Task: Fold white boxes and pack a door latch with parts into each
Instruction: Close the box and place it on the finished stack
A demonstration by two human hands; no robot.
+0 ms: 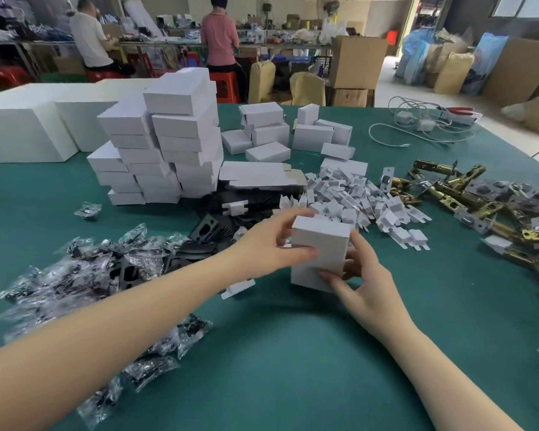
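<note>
Both hands on it! left hand [280,241] and right hand [360,281] pinched one closed white box [319,253] | packed stack [159,150] stood tall | brass latches [467,197] plus bagged parts [84,275] awaited — seemingly plenty left.

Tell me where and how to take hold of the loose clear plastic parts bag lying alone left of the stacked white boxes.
Pinch the small clear plastic parts bag from above, at its crinkled film edge. It lies flat on the green table cover, apart from the box stack, so a top-down pinch looks clear. Both the left hand and right hand now hold the white cardboard box.
</note>
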